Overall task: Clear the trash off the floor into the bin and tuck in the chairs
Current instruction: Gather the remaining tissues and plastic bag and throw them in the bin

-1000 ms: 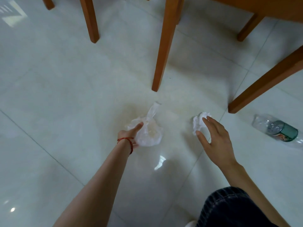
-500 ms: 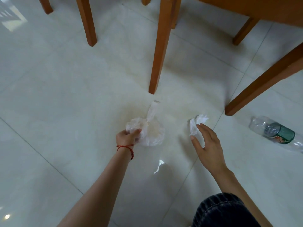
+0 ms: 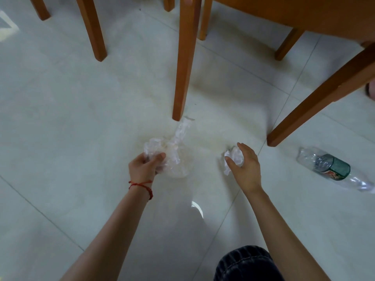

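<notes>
While both arms reach down over the pale tiled floor [image 3: 60, 118], the left hand [image 3: 144, 167] has its fingers and thumb curled round a crumpled clear plastic bag [image 3: 176, 157], whose twisted neck points up toward the foot of a wooden chair leg [image 3: 183, 63]. A red string bracelet [image 3: 142, 184] circles that wrist. The right hand [image 3: 246, 169] cups a crumpled white tissue [image 3: 233, 157], thumb and fingers bent around it from either side; whether it has left the tile I cannot tell. Well to the right, apart from both hands, a squashed clear plastic bottle [image 3: 332, 167] with a green label lies on its side near a slanted chair leg [image 3: 324, 94]. A dark denim knee [image 3: 247, 264] shows at the bottom edge.
</notes>
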`<action>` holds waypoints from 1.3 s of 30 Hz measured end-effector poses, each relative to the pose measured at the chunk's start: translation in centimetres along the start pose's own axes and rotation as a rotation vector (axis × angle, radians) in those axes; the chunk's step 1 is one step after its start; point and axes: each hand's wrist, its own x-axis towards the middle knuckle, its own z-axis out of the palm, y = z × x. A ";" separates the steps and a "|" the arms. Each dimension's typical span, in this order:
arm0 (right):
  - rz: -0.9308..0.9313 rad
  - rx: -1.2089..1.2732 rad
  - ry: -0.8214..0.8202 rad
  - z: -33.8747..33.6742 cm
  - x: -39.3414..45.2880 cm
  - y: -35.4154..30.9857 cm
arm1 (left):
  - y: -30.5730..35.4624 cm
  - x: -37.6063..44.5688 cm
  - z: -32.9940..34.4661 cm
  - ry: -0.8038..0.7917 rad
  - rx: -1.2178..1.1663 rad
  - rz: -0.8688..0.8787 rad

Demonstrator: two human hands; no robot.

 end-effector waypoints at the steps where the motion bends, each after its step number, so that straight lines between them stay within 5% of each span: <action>1: 0.005 -0.026 -0.018 0.4 0.5 0.3 | 0.0 -0.1 0.0 -0.005 -0.002 0.001; 10: 0.003 -0.315 -0.097 2.6 2.6 2.3 | -0.3 0.0 -0.8 0.018 0.040 0.024; 15: 0.055 -0.120 -0.025 2.6 2.4 1.8 | -0.6 0.4 -0.7 0.029 0.045 0.014; 20: 0.328 0.293 -0.005 2.1 1.7 0.5 | -0.2 0.5 -0.6 0.039 0.079 0.009; 29: 0.556 0.818 -0.193 -1.4 -2.4 -6.4 | 3.7 -3.0 -2.2 0.021 0.071 -0.030; 39: 0.572 0.845 -0.325 -8.1 -8.3 -17.4 | 11.2 -9.8 -6.7 0.060 0.048 -0.072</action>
